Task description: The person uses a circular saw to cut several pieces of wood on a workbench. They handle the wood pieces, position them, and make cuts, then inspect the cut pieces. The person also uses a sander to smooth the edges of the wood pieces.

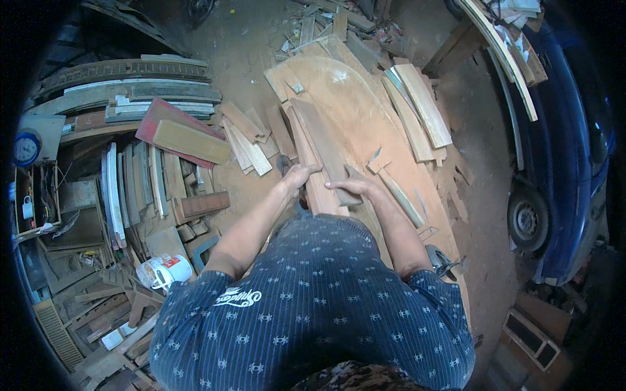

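Two long wooden planks lie lengthwise side by side in front of me, over the left part of a broad plywood sheet. My left hand [301,177] is closed on the left edge of the lighter, reddish plank [322,197], whose near end comes close to my shirt. The darker brown plank [319,133] lies against it on the right. Around that one's near end my right hand [356,183] is closed, its thumb reaching across toward the lighter plank. Right of this hand, a hammer [399,197] with a wooden handle rests on the plywood sheet [352,91].
Light boards [420,104] lie along the sheet's right edge; short offcuts [248,140] lie left of it. Stacked timber [130,91] fills the left side, with a white bucket [173,270] nearer me. A dark power tool [440,260] sits by my right elbow. A blue car [567,163] stands at right.
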`<state>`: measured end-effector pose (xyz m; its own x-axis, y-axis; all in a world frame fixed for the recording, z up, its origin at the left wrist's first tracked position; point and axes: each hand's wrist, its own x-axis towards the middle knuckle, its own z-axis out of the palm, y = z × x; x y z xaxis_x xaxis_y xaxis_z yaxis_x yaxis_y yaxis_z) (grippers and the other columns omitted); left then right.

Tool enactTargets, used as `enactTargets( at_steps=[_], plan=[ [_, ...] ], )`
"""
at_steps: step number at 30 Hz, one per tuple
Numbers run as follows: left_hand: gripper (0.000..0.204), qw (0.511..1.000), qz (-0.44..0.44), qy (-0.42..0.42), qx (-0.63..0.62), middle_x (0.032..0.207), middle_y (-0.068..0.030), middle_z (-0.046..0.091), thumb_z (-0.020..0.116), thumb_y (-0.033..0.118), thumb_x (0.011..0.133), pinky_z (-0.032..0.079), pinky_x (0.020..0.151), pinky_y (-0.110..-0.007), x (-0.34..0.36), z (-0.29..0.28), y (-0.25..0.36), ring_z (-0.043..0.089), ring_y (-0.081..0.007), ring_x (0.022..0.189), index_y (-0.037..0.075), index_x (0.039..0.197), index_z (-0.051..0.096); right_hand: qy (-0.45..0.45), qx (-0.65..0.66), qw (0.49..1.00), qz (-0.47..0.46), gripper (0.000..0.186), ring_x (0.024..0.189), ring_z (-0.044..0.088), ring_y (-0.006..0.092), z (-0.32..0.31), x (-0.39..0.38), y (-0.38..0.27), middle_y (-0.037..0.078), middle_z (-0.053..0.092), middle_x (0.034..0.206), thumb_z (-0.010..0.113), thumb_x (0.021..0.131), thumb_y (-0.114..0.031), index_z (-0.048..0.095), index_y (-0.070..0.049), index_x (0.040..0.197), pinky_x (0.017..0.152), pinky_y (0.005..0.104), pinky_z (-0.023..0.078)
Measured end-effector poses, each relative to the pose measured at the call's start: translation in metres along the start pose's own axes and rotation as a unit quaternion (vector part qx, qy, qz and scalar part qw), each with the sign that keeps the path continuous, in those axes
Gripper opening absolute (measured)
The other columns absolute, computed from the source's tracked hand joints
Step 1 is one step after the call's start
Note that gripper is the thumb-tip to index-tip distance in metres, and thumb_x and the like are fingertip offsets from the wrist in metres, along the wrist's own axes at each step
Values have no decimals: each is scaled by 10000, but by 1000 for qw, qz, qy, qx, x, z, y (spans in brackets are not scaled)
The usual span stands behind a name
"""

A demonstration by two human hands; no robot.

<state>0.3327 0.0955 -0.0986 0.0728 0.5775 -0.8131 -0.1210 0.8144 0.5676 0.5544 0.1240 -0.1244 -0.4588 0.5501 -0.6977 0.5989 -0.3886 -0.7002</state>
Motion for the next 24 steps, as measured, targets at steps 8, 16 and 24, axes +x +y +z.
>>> enactTargets(
  at_steps=[8,16,24],
  plan=[
    [657,987,19,-36,-154,1390,-219,606,693,283,950,476,1114,-434,18,-45,-31,621,-312,1259,-51,1464,455,-75,462,883,2,856,1210,648,294,-42,23,99,227,627,1356,750,858,-427,448,85,1473,1016,387,522],
    [635,967,162,0,-197,1371,-204,604,732,188,936,514,1085,-427,-27,-75,-14,625,-305,1247,-39,1452,441,97,112,989,28,715,1161,683,300,-51,0,49,228,681,1287,773,888,-351,532,96,1391,1014,398,528],
    [739,941,298,56,-152,1377,-137,606,777,260,914,384,1153,-400,-89,-118,8,542,-242,1322,-40,1491,426,137,46,986,-79,639,1202,649,311,-14,27,63,253,667,1295,703,967,-324,510,110,1395,1039,406,502]
  ],
)
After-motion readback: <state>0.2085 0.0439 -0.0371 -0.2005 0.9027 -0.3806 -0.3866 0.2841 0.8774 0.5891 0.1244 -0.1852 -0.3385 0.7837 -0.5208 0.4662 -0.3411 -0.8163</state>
